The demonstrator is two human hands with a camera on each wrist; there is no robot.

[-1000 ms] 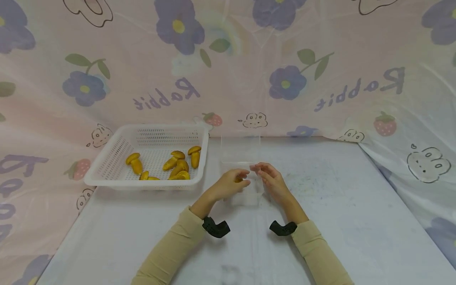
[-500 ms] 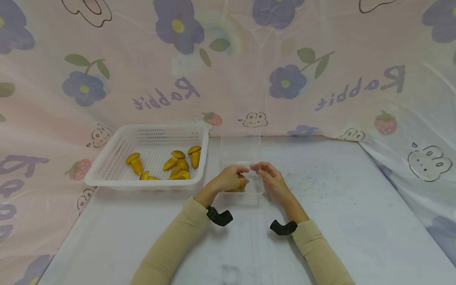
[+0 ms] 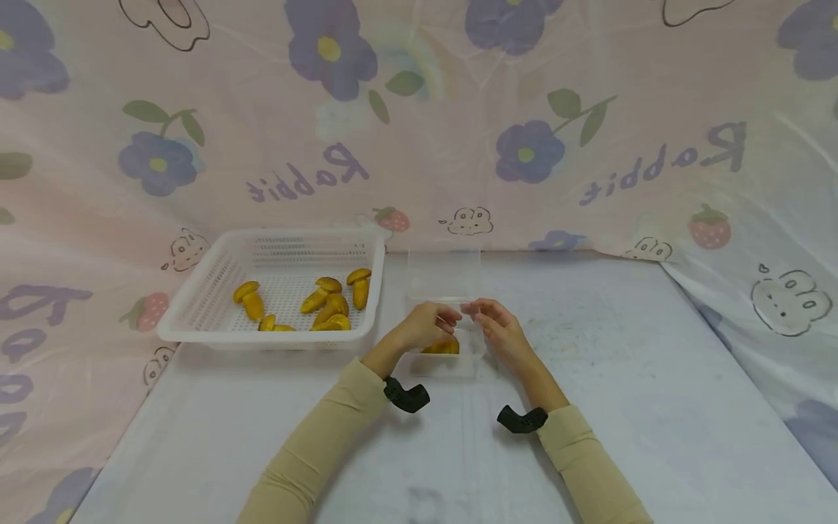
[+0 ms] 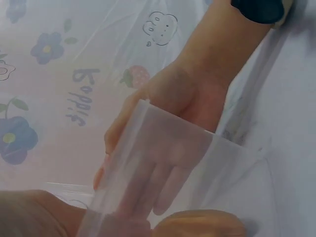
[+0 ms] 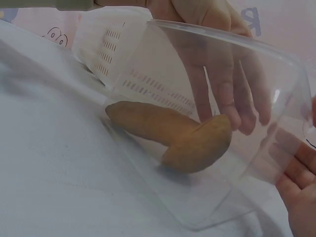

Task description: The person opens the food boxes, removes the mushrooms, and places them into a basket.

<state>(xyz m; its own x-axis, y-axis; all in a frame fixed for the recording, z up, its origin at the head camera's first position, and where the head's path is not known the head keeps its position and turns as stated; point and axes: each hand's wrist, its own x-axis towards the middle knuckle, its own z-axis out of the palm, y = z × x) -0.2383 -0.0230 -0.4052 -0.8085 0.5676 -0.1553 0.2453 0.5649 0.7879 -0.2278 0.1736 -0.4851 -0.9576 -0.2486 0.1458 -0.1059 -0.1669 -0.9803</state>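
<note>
A clear plastic box [image 3: 445, 367] stands mid-table, its clear lid [image 3: 444, 274] spread out behind it. In the box lies one yellow-brown mushroom [image 3: 442, 346]; the right wrist view shows the mushroom [image 5: 195, 143] on its side, cap toward the right. My left hand [image 3: 422, 325] hangs over the left of the box, its loosely bent fingers above the mushroom and holding nothing. On the right, my right hand [image 3: 500, 331] rests against the box's outer wall. Through the plastic, the left wrist view shows the right hand's [image 4: 170, 143] fingers mostly straight.
Left of the box stands a white slotted basket [image 3: 262, 337] with several yellow-brown mushrooms [image 3: 249, 300] in it. A white sheet covers the table [image 3: 622, 364], and a patterned curtain [image 3: 419, 145] hangs along its back edge.
My left hand has let go of the mushroom, which now lies in the box; the hand has risen slightly from it. The right hand stays at the box's right side.
</note>
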